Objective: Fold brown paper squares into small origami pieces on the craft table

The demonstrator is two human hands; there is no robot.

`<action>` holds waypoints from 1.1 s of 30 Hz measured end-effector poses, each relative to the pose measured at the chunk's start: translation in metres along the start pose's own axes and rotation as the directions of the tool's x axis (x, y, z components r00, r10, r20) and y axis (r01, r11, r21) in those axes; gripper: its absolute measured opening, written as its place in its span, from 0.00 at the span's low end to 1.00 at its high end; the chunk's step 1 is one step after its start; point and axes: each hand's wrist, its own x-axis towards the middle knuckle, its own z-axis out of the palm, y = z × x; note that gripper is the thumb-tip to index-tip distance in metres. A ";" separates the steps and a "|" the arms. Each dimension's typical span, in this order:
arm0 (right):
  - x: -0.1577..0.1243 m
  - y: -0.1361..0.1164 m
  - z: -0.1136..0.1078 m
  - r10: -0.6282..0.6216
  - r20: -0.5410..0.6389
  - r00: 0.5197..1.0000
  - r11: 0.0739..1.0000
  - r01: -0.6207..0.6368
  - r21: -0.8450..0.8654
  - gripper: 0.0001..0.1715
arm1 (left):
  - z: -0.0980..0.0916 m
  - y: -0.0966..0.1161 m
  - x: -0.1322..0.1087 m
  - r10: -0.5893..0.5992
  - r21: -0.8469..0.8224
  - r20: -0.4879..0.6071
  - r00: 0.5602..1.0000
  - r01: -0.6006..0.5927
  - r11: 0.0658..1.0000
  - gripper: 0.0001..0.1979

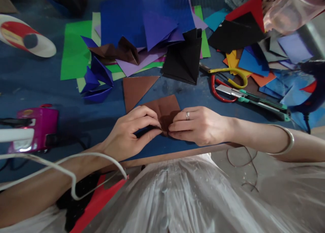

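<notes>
A folded brown paper [164, 110] lies on the blue table [38, 80] near its front edge. My left hand [129, 131] pinches the paper's near corner from the left, fingers closed on it. My right hand [200, 124], wearing a ring, presses and pinches the same corner from the right. A separate brown paper triangle [135, 89] lies just behind the folded piece.
Sheets of coloured paper [147, 26] and folded shapes in blue [98, 79], brown [119, 51] and black [184, 58] fill the back. Scissors [225, 80] and a green utility knife [256, 99] lie at right. A pink device [35, 126] with cables sits at left.
</notes>
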 end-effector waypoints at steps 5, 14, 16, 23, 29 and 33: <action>0.001 -0.001 0.001 0.006 -0.038 0.999 1.000 -0.005 0.022 0.19 | 0.006 0.001 0.000 -0.073 0.074 -0.044 0.996 0.076 0.994 0.02; 0.001 -0.002 0.001 0.021 -0.037 0.999 1.000 -0.021 -0.002 0.18 | 0.013 0.003 0.006 -0.141 0.171 -0.053 0.989 0.148 0.974 0.01; 0.001 -0.002 0.000 0.021 -0.020 1.000 1.000 -0.021 0.000 0.19 | 0.014 0.003 0.005 -0.126 0.176 -0.071 0.989 0.137 0.975 0.04; 0.001 -0.002 0.000 0.019 -0.024 1.000 0.999 -0.019 -0.025 0.20 | 0.015 0.004 0.002 -0.014 0.204 -0.085 0.996 0.031 0.979 0.05; 0.000 -0.002 0.002 0.017 -0.033 0.999 0.999 -0.018 -0.042 0.19 | 0.015 -0.001 0.000 0.084 0.272 -0.070 0.994 -0.061 0.960 0.02; 0.000 -0.002 0.001 0.025 -0.019 1.000 0.999 -0.025 -0.047 0.17 | 0.014 -0.001 -0.004 0.203 0.402 -0.106 0.973 -0.145 0.904 0.04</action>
